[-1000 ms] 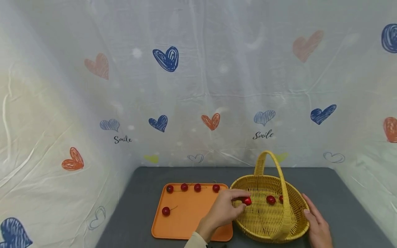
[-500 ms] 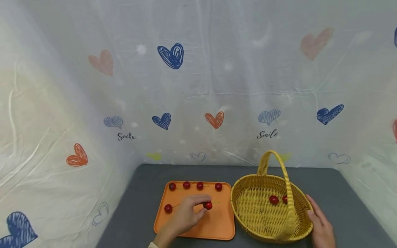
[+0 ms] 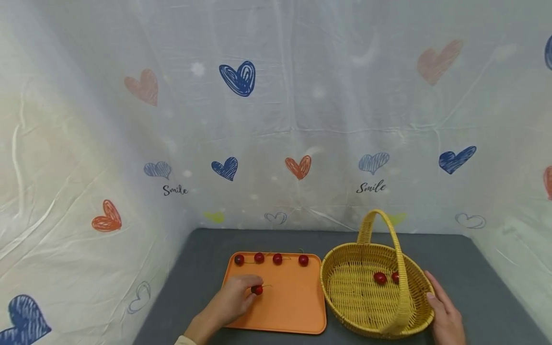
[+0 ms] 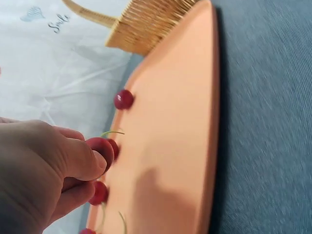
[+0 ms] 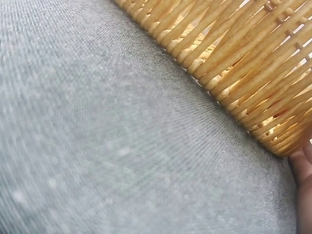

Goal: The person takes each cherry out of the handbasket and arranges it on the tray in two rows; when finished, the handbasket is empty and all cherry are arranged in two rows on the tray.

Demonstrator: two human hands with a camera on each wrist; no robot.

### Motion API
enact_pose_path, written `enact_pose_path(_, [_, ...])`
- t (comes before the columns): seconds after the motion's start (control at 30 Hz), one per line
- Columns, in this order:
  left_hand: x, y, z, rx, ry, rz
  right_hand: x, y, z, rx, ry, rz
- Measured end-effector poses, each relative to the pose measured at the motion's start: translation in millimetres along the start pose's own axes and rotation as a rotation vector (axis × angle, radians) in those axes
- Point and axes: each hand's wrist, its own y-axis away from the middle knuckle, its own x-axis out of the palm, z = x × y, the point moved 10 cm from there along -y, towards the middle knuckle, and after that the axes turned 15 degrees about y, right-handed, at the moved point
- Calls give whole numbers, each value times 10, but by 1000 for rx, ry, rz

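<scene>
In the head view, my left hand (image 3: 233, 299) pinches a dark red cherry (image 3: 257, 290) with a thin stem above the orange tray (image 3: 289, 311). The left wrist view shows the thumb and fingers around this held cherry (image 4: 101, 148), while the hand casts a shadow on the tray. Several other cherries, one of them a cherry (image 3: 304, 260) near the back right corner, lie along the tray's far edge. At the right, my right hand (image 3: 448, 318) holds the side of the yellow wicker basket (image 3: 345, 326), thumb at its rim. Two cherries (image 3: 380, 278) lie inside the basket.
A tall arched handle (image 3: 403, 273) spans the basket, which stands close beside the tray's right edge. Both rest on a dark grey tabletop (image 3: 483, 287). A white curtain (image 3: 276, 120) printed with hearts hangs behind and along the sides.
My left hand has moved left from over the basket to above the tray, still pinching a cherry. The single cherry at the tray's left is now out of sight near that hand. My right hand stays at the basket.
</scene>
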Motion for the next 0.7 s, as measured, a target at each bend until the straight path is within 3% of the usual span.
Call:
enact_pose_path(0.3, [112,-19,138,28,-52,13,19,-6,4,-5,0,5])
enact_pose_path(0.5, [206,-27,222,6,-91,64,12,-21,-20,-12,2,10])
enact_pose_path(0.7, [202,-28,265,-26,-116,64,1,-17,-29,-14,-13,5])
